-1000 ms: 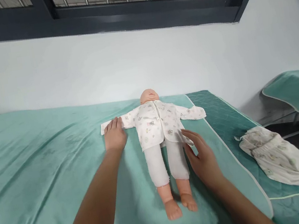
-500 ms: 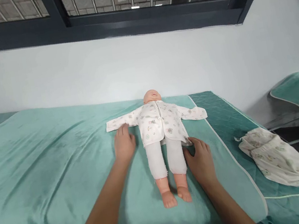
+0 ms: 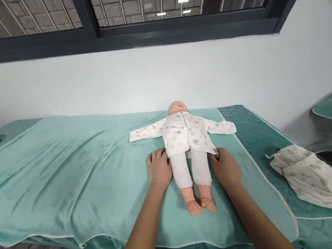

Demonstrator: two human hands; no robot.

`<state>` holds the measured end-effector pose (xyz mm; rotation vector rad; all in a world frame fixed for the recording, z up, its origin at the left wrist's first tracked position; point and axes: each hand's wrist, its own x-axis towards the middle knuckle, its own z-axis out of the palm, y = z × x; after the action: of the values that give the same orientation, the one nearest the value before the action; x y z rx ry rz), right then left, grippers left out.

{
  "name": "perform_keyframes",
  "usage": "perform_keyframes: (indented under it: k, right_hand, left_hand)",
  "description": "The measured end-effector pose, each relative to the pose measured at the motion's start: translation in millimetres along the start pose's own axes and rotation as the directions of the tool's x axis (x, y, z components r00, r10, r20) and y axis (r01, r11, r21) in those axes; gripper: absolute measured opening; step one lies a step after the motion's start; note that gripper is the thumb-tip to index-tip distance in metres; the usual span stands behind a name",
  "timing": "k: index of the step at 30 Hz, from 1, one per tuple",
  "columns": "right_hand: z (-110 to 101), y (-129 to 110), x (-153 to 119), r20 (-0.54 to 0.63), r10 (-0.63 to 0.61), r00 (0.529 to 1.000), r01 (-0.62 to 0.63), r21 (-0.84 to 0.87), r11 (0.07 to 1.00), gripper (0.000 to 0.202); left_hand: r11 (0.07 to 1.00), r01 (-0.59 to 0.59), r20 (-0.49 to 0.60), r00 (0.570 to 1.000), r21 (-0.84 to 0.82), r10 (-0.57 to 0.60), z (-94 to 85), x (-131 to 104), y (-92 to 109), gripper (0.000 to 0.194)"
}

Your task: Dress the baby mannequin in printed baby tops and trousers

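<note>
A baby doll lies on its back, head toward the wall, its bare feet toward me. It wears a white printed baby jacket with both sleeves spread out. Its legs are white cloth down to the shins. My right hand pinches the jacket's lower right corner between thumb and fingers. Beside the jacket's lower left edge rests my left hand, fingers loosely apart over the blanket; its thumb side is close to the hem, and whether it touches the cloth I cannot tell.
A light green blanket lies beneath the doll on a darker green cover. To the right is a folded bundle of white printed cloth. Behind stand a white wall and a dark-framed window.
My left hand has come down from the left sleeve to the jacket's lower left side. My right hand stays at the lower right corner. The camera view has shifted slightly.
</note>
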<state>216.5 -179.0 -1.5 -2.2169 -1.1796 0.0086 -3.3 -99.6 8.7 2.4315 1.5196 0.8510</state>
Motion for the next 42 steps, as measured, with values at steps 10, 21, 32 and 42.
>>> perform_keyframes:
  k: [10, 21, 32, 42]
  right_hand:
    - [-1.5, 9.5, -13.4, -0.061, 0.013, 0.998, -0.004, 0.147, 0.989, 0.030]
    - [2.1, -0.2, -19.7, -0.273, -0.447, 0.852, 0.506, 0.206, 0.838, 0.034]
    - [4.6, -11.2, 1.4, -0.213, -0.507, 0.836, 0.549, 0.333, 0.766, 0.026]
    - [0.4, 14.2, 45.1, 0.135, 0.006, 0.991, -0.135, 0.982, 0.132, 0.028]
  left_hand:
    - [0.985, 0.138, -0.135, 0.979, -0.105, -0.151, -7.8, -22.6, 0.9, 0.019]
    - [0.856, -0.089, -0.164, 0.986, -0.509, 0.004, -7.8, -18.4, 3.9, 0.040]
    - [0.954, 0.084, -0.159, 0.978, -0.289, -0.135, 1.9, 23.8, 54.2, 0.039]
    - [-0.338, 0.062, 0.206, 0.888, -0.939, -0.411, 1.3, 30.1, -1.6, 0.038]
